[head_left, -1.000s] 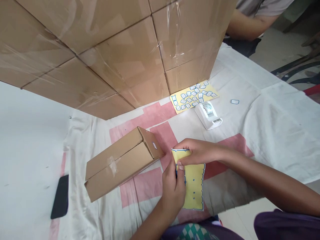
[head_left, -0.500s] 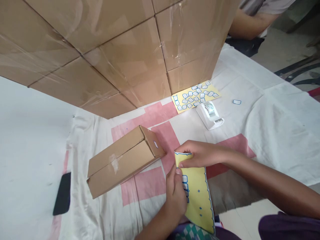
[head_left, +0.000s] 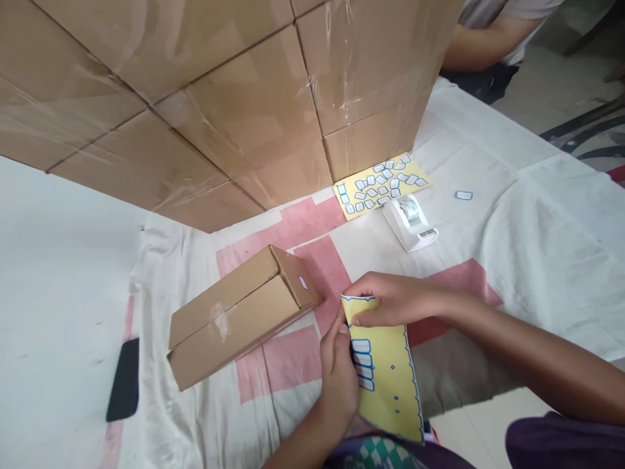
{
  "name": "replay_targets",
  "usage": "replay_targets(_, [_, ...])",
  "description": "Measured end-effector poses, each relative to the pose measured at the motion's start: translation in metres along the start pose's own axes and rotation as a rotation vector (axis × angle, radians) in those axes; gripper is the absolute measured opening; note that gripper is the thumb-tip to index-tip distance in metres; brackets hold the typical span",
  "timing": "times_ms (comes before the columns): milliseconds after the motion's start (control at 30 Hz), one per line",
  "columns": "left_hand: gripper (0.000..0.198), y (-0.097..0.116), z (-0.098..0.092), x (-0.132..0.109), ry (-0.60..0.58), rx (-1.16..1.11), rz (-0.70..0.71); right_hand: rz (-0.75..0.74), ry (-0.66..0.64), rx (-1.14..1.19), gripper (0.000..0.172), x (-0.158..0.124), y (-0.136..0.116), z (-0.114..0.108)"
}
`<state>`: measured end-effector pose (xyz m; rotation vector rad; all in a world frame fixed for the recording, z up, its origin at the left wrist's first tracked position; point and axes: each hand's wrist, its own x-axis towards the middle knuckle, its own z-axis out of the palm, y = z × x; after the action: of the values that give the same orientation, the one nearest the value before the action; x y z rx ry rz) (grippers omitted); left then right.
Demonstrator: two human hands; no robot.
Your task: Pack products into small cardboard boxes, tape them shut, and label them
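Yellow sheet (head_left: 383, 355) held up at the near edge of the cloth-covered counter (head_left: 547, 234), lower end in front of the person's lap. Right hand (head_left: 374, 301): closed to a pinch, thumb on the printed face, gripping the sheet's upper end, which curls. Left hand (head_left: 339, 374): partly curled, thumb tip against the sheet's left margin, fingers folded behind; gripping there. Column of blue-outlined labels shows beside the left thumb. Small carton (head_left: 234, 319) lies toward the counter's left edge, label on its end face. Stacked cartons (head_left: 244, 98) along the far side; second yellow sheet (head_left: 352, 195) at their foot, tape dispenser (head_left: 411, 225) just beside it. Loose label (head_left: 463, 195) nearer the right edge.
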<state>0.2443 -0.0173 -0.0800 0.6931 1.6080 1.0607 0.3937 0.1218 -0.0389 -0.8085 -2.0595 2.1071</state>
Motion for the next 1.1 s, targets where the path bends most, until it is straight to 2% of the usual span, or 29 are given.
replay_targets(100, [0.05,-0.003,-0.003,0.0,-0.013,0.047,0.076,0.009,-0.009,0.043,0.011,0.0,0.0,-0.001])
replay_targets(267, [0.051,-0.004,-0.002,-0.001,-0.046,0.061,0.301,-0.005,-0.021,0.078,0.01,0.0,0.001,-0.001])
replay_targets(400, [0.041,-0.009,-0.001,0.0,0.046,0.057,0.391,-0.054,-0.016,0.061,0.01,0.0,0.001,-0.002])
replay_targets(500, [0.026,-0.011,-0.003,0.003,0.065,0.076,0.399,-0.108,-0.002,0.036,0.011,0.001,0.001,-0.001])
replay_targets(667, [0.01,-0.007,-0.008,0.006,-0.026,0.101,0.397,-0.218,0.005,0.055,0.023,0.0,-0.002,0.0])
replay_targets(767, [0.011,-0.003,-0.009,0.007,-0.047,0.105,0.403,-0.203,0.006,0.028,0.018,0.0,-0.001,-0.001])
replay_targets(1000, [0.019,-0.001,-0.009,0.01,-0.047,0.15,0.413,-0.168,0.013,0.009,0.024,-0.001,-0.001,-0.001])
replay_targets(1100, [0.018,-0.005,-0.011,0.01,-0.018,0.174,0.442,-0.115,0.002,-0.005,0.018,-0.004,0.001,-0.008])
